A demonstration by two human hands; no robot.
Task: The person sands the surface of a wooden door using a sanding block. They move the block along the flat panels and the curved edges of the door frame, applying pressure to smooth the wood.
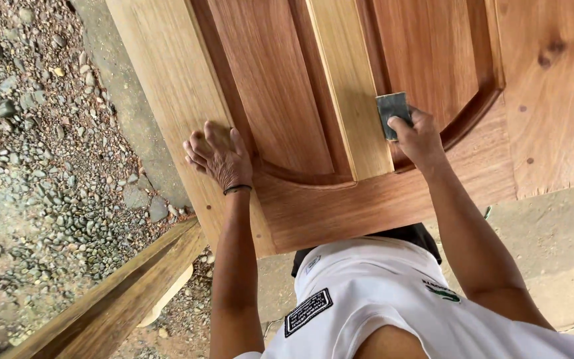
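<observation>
A panelled wooden door (pixel 340 199) lies flat in front of me, reddish-brown with a paler middle rail and side stile. My left hand (pixel 219 157) rests flat on the pale left stile, fingers together, with a dark band on the wrist. My right hand (pixel 418 136) grips a dark grey folded piece of sandpaper (pixel 391 110) and presses it on the wood just right of the pale middle rail, near the curved edge of the right panel.
Gravel and pebbles (pixel 34 133) cover the ground at the left. A long wooden beam (pixel 114 299) runs diagonally at the lower left. Bare concrete floor (pixel 553 233) shows at the lower right. My white shirt (pixel 380 299) fills the bottom.
</observation>
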